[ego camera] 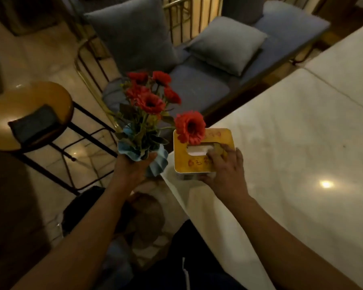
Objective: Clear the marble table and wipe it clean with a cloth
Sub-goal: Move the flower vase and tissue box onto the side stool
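My left hand grips a blue pleated vase of red flowers, held in the air just off the left corner of the white marble table. My right hand holds a tissue box with a yellow wooden lid at that corner, fingers curled over the lid near its slot, thumb under the box's near edge. White tissue shows in the slot. One flower head hangs over the lid's far left corner.
A round wooden stool with a dark folded cloth on it stands to the left. A blue cushioned bench with grey pillows runs behind the table. A second pale table adjoins at the far right. Glossy floor lies below.
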